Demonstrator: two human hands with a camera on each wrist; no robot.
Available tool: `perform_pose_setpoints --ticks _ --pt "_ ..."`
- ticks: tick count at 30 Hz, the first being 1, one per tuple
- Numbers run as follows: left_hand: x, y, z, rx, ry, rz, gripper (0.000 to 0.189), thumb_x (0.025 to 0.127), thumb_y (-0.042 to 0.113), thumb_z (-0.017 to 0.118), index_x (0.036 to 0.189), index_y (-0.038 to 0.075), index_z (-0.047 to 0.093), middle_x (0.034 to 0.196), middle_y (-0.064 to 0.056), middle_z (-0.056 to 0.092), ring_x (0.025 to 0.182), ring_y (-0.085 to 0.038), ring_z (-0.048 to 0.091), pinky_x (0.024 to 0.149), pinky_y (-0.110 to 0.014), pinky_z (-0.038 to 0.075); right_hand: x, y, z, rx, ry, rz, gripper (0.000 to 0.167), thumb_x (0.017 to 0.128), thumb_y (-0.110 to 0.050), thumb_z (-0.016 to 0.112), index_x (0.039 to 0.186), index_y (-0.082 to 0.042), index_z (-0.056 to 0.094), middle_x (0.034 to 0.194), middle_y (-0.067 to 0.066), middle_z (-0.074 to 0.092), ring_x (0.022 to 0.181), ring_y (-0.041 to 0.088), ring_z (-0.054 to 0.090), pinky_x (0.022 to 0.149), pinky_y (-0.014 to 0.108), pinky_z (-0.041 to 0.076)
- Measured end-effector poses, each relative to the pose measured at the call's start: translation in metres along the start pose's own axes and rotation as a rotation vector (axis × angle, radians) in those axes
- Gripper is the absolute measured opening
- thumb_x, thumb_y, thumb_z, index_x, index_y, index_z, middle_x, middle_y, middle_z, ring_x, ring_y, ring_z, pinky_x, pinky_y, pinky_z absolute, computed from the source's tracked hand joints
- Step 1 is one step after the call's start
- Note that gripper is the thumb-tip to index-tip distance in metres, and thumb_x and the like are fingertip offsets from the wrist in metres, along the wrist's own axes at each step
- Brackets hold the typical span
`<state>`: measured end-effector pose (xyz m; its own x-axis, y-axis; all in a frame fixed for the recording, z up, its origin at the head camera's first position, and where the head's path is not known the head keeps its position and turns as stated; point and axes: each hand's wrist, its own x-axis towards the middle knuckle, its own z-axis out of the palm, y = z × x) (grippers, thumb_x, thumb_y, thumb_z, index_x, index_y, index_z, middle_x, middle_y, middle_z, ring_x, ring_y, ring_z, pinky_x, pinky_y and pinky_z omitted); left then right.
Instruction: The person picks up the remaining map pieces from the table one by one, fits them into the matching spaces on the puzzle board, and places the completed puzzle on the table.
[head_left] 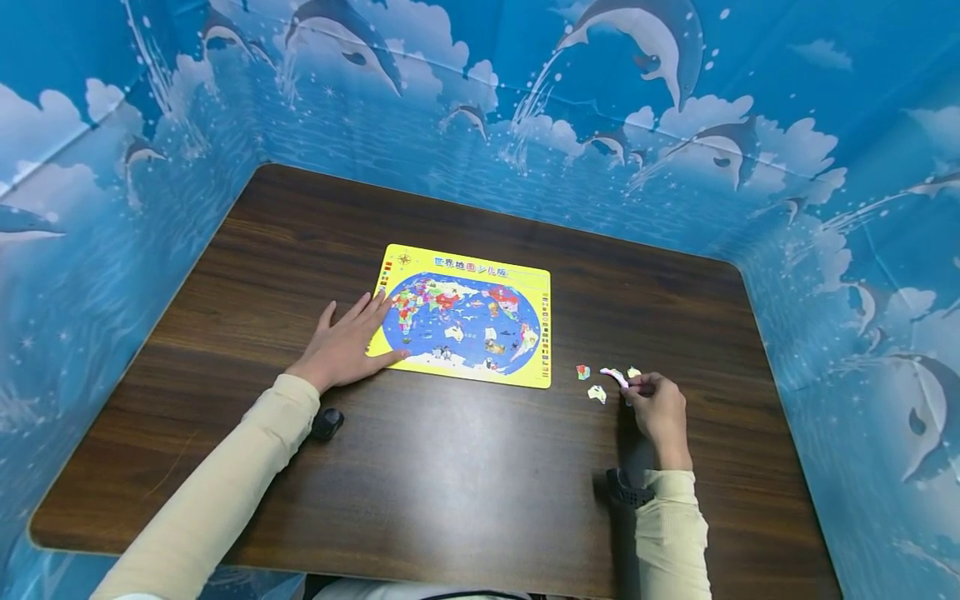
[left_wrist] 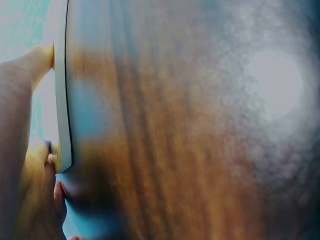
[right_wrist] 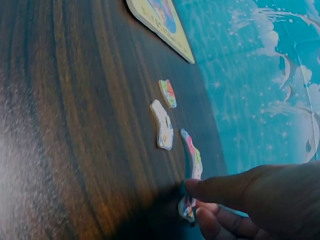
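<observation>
A yellow world-map puzzle board (head_left: 468,379) lies on the table with a blue oval map on it. My left hand (head_left: 347,343) rests on its left edge, fingers spread; in the left wrist view, the thumb (left_wrist: 40,62) lies over the board's edge. Right of the board, my right hand (head_left: 658,410) pinches the end of a long, curved pink-and-white puzzle piece (right_wrist: 193,152) between thumb and fingers. Another puzzle piece (right_wrist: 186,209) shows just below the thumb, partly hidden by the fingers. A red-and-green piece (head_left: 582,372) and a whitish piece (head_left: 597,394) lie close by.
The dark wood-grain table (head_left: 465,483) has rounded corners. A blue dolphin-print curtain (head_left: 450,133) hangs around its back and sides. Each wrist wears a black strapped device (head_left: 628,490).
</observation>
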<state>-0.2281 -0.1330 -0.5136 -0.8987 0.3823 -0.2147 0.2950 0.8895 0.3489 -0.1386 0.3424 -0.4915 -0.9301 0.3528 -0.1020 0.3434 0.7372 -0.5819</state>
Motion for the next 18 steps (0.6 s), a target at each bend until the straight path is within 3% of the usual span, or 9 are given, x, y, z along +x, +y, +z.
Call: perform_pose_setpoints --ticks 11,18 --pt "0.001 -0.001 -0.001 0.007 -0.004 -0.005 0.101 0.095 0.073 0.05 0.167 0.011 0.014 0.173 -0.01 0.009 0.16 -0.033 0.003 0.121 -0.069 -0.005 0.003 0.002 -0.002 0.052 0.013 -0.032 0.023 0.098 -0.014 0.073 0.103 0.008 0.076 0.097 0.021 0.075 0.084 0.024 0.063 0.071 0.027 0.046" --pt "0.001 0.0 0.0 0.012 -0.005 -0.005 0.101 0.095 0.073 0.049 0.167 0.011 0.014 0.173 -0.01 0.01 0.16 -0.033 0.003 0.121 -0.069 -0.005 0.006 -0.013 -0.003 0.266 -0.013 -0.03 0.023 0.1 -0.015 0.071 0.105 0.007 0.072 0.094 0.017 0.077 0.077 0.012 0.068 0.063 0.018 0.047"
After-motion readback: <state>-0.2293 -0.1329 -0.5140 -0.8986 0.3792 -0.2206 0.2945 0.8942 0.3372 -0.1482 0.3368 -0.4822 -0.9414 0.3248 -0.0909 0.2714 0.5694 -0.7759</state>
